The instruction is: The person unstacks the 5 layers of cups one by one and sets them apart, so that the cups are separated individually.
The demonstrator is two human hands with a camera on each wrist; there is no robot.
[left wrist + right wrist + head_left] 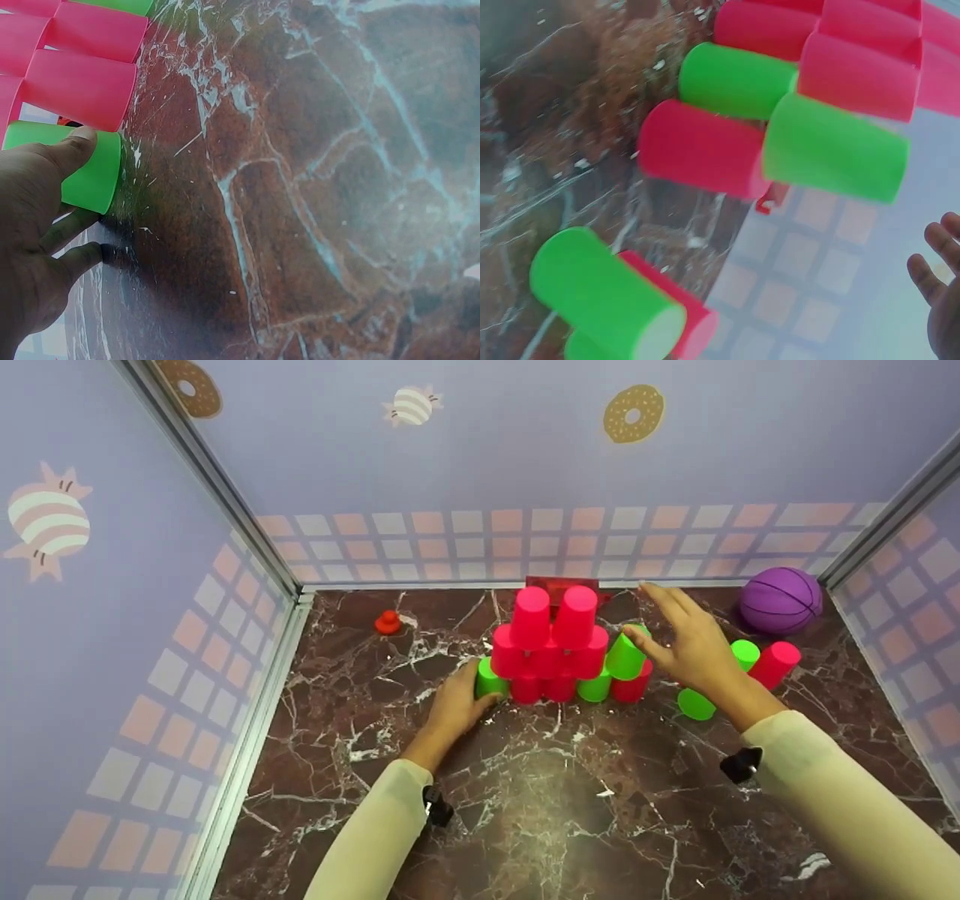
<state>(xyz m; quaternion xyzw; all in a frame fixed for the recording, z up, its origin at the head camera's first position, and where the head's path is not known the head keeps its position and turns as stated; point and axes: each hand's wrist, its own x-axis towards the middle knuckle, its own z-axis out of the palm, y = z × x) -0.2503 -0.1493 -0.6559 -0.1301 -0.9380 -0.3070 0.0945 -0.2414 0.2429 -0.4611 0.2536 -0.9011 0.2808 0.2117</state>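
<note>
Upside-down pink and green cups form a stepped stack, with two pink cups (555,615) on the top tier. At the bottom row's left end, my left hand (454,701) holds a green cup (491,682) between thumb and fingers; the left wrist view shows the thumb (79,146) across its side. My right hand (697,656) is raised at the stack's right, fingers spread, holding nothing. Its thumb overlaps the second tier's green cup (624,660) in the head view, while the right wrist view shows a gap between hand (945,277) and cup (832,150).
Loose green (696,705) and pink (778,664) cups lie at the right, partly behind my right forearm. A purple ball (780,600) sits in the back right corner. A small red object (388,622) stands at back left; a red translucent item (559,583) is behind the stack.
</note>
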